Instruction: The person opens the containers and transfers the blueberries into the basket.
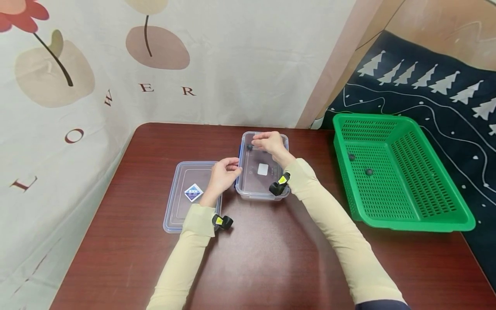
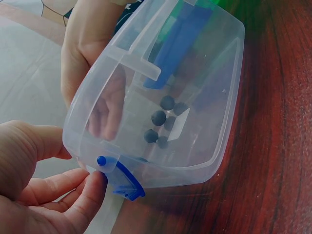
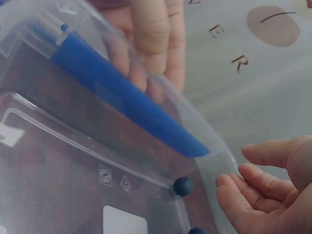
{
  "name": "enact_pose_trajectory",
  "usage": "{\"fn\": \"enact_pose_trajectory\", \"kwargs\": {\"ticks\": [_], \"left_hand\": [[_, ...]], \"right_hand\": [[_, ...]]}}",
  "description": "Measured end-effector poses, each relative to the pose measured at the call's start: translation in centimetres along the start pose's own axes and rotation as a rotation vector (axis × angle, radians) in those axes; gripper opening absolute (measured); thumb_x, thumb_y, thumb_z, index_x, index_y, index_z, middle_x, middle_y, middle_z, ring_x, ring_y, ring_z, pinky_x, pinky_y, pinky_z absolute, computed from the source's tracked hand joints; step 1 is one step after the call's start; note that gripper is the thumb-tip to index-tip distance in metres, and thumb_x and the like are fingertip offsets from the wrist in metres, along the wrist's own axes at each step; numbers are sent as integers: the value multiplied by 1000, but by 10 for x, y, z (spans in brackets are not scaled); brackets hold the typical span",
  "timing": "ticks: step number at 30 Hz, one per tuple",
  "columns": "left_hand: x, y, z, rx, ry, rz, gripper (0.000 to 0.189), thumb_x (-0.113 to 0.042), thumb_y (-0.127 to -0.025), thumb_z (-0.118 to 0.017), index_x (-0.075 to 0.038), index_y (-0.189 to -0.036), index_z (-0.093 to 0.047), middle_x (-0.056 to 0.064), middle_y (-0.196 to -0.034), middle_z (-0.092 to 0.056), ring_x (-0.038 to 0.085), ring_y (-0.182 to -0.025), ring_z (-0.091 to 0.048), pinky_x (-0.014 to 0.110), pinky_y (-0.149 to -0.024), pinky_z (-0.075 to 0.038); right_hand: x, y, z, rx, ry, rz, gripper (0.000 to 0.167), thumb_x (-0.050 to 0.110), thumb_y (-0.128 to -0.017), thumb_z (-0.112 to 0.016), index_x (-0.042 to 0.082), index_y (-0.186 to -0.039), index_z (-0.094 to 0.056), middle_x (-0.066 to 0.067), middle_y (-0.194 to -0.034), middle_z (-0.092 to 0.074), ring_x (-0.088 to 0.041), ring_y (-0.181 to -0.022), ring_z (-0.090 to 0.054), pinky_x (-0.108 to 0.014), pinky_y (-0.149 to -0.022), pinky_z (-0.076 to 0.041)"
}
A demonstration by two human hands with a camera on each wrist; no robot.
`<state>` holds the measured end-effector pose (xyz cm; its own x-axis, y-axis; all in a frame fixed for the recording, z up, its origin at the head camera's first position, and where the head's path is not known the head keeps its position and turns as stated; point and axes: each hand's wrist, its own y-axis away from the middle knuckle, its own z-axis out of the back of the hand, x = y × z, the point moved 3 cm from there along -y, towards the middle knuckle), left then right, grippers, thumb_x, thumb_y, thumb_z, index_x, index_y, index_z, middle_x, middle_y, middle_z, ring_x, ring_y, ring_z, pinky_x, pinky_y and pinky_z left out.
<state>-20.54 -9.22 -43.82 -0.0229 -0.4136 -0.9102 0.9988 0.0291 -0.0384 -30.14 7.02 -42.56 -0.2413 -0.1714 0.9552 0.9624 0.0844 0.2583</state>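
Note:
A clear plastic box (image 1: 253,187) with blue side latches stands near the table's far edge. My left hand (image 1: 222,175) is at its left wall, fingertips by the blue latch (image 2: 127,181) and thumb near the rim. Above the far end hovers my right hand (image 1: 271,143), its thumb and fingers (image 3: 253,195) apart with nothing between them. Several small dark balls (image 2: 158,118) lie on the box floor, near a white label (image 1: 262,169). The box's clear lid (image 1: 178,202), with a blue diamond sticker, lies flat to the left, partly hidden by my left hand and wrist.
On the right of the table sits a green plastic basket (image 1: 418,224) with slotted walls. Two dark balls (image 1: 369,172) lie inside it. A printed white cloth (image 1: 248,64) hangs behind the reddish-brown table (image 1: 263,254).

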Motion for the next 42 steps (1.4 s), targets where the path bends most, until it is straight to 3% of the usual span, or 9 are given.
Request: {"fn": "enact_pose_trajectory", "kwargs": {"ticks": [5, 8, 20, 29, 36, 42], "left_hand": [[1, -1, 0, 0, -3, 8, 32, -2, -80, -63, 7, -110, -64, 20, -99, -67, 30, -88, -66, 37, -79, -53], [2, -1, 0, 4, 0, 10, 32, -2, -80, -63, 7, -110, -63, 21, -100, -67, 30, -88, -65, 37, -79, -53], [2, 0, 0, -3, -17, 4, 32, -2, -79, -64, 7, -110, -64, 20, -98, -68, 29, -87, -66, 34, -77, -53], [2, -1, -1, -9, -14, 4, 31, -2, -79, -64, 6, -109, -64, 19, -98, -68, 29, -87, -66, 35, -77, -53], [1, 0, -1, -3, -10, 2, 31, -2, -79, -64, 6, -109, -64, 20, -98, -68, 29, -87, -66, 34, -77, -53], [2, -1, -1, 3, -16, 12, 31, -2, -80, -64, 6, -110, -64, 20, -98, -67, 29, -88, -66, 35, -78, -53]], "right_hand": [[-6, -4, -3, -32, 84, -53, 22, 7, -80, -71, -1, -100, -70, -15, -97, -69, -27, -88, -68, -32, -80, -54], [-3, -1, -6, -56, 129, -89, 25, 6, -83, -68, -3, -106, -68, -18, -105, -67, -33, -96, -65, -36, -86, -51], [-18, -11, -14, -58, 116, -112, 24, 4, -83, -65, -7, -105, -67, -22, -102, -67, -31, -93, -66, -32, -80, -54], [-21, -17, -19, -49, 125, -107, 22, 1, -84, -64, -9, -104, -66, -23, -97, -68, -26, -85, -66, -27, -73, -55], [-22, -19, -20, -24, 188, -119, 20, -1, -82, -65, -7, -101, -68, -12, -80, -66, -18, -70, -63, -27, -71, -55], [-24, -19, -21, 16, 218, -122, 18, -4, -79, -66, -6, -96, -69, -13, -86, -68, -13, -65, -61, -24, -67, -55]]}}
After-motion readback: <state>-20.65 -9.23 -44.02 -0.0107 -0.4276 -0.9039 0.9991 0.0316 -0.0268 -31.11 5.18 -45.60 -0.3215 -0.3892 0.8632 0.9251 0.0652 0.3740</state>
